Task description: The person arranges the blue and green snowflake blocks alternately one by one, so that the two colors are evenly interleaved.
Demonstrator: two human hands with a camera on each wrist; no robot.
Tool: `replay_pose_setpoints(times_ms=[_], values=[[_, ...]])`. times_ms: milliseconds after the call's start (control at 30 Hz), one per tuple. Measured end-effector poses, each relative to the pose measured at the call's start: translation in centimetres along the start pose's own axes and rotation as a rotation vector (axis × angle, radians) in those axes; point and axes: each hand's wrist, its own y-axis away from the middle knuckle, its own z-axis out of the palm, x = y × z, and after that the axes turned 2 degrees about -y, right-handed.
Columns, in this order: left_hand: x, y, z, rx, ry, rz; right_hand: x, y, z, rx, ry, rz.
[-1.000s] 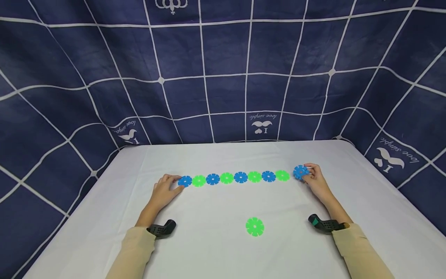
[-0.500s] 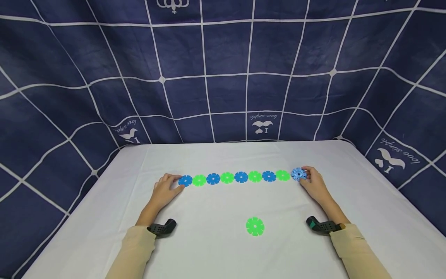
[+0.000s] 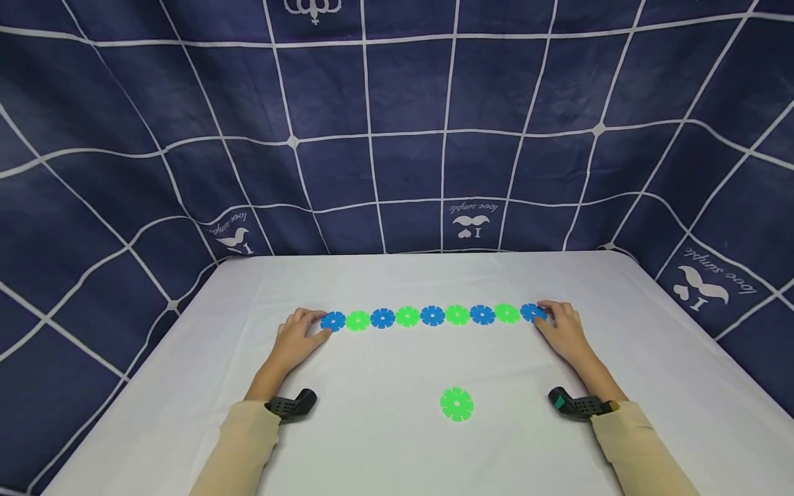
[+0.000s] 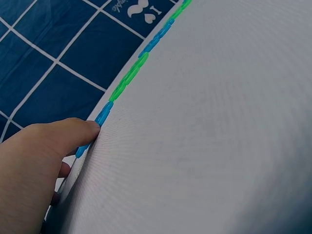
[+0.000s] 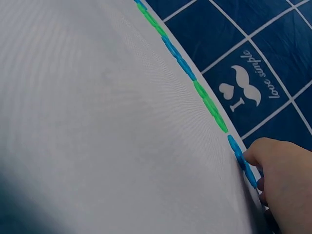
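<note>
A row of flat, notched snowflake discs, blue and green by turns, lies across the white table. My left hand (image 3: pixel 300 337) holds the leftmost blue snowflake disc (image 3: pixel 333 322) by its edges, thumb on the near side. In the left wrist view the thumb (image 4: pixel 78 132) touches that disc's rim. At the row's other end, my right hand (image 3: pixel 563 331) pinches the rightmost blue snowflake disc (image 3: pixel 532 312) between thumb and fingers. The right wrist view shows a narrow gap between this disc (image 5: pixel 239 155) and the green disc (image 5: pixel 209 106) beside it.
One loose green snowflake disc (image 3: pixel 457 404) lies nearer the front of the white table (image 3: pixel 372 427). Behind the table hangs a dark blue cloth (image 3: pixel 403 165) with white grid lines. Each wrist wears a black camera mount, such as the left one (image 3: pixel 291 405).
My right hand has brought its blue disc leftward and down to the end of the row, turning it flat. My left hand stays at the left end.
</note>
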Motion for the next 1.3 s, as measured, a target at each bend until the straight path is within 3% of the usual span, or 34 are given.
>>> replay_pose_setpoints(times_ms=[1133,1300], values=[[0.08,0.06,0.04,0.009,-0.005,-0.001,-0.22,0.22,-0.01,-0.028,0.003,0.022],[0.03,0.03,0.07,0.010,-0.006,0.004,-0.44,0.21,-0.12,-0.003,-0.062,0.040]])
